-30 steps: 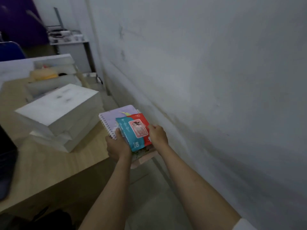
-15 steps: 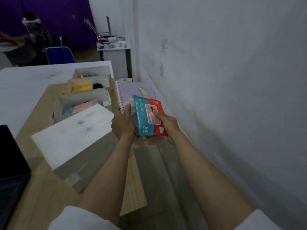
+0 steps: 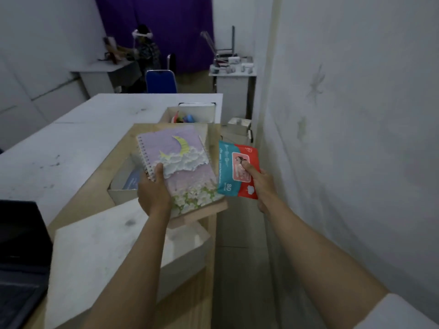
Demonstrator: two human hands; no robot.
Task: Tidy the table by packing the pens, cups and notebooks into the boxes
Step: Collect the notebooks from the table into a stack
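wipes pack (image 3: 237, 170) moved off notebook (image 3: 180, 165) | right grip (image 3: 260, 184) pinches pack | left grip (image 3: 154, 193) holds notebook

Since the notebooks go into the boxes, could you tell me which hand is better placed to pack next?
Left. The left hand holds the spiral notebook above the open box; the right hand holds a wipes packet off the table's edge.

Notebook (image 3: 180, 162) left of packet (image 3: 234, 172) (apart)

Dim, bluish indoor light; soft overall blur; wide-angle bending at edges; shadows faint, source perhaps overhead.
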